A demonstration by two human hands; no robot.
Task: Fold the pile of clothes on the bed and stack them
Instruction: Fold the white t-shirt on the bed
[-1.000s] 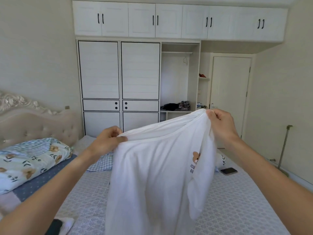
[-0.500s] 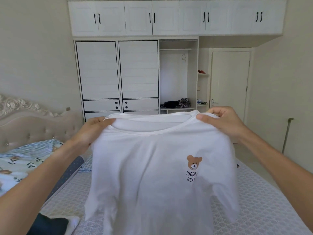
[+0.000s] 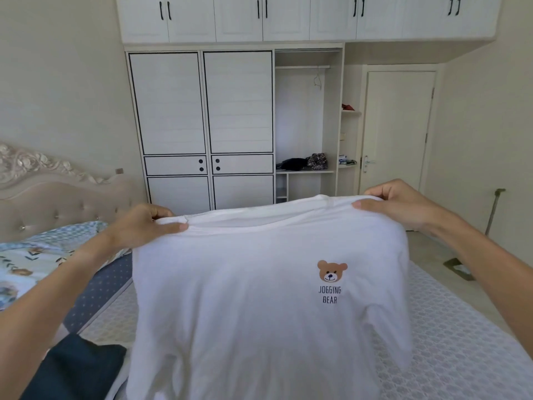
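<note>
A white T-shirt with a small brown bear print and the words "JOGGING BEAR" hangs spread out in front of me, its front facing me. My left hand pinches its left shoulder and my right hand pinches its right shoulder, both held up over the bed. The shirt's lower part runs out of the frame. A dark blue garment lies on the bed at the lower left, partly behind my left arm and the shirt.
A patterned pillow and a padded headboard are at the left. A white wardrobe with an open compartment holding dark clothes stands behind the bed. A closed door is at the right.
The shirt went from bunched and twisted sideways to spread flat with its front toward me. My hands moved apart to its shoulders and lowered slightly.
</note>
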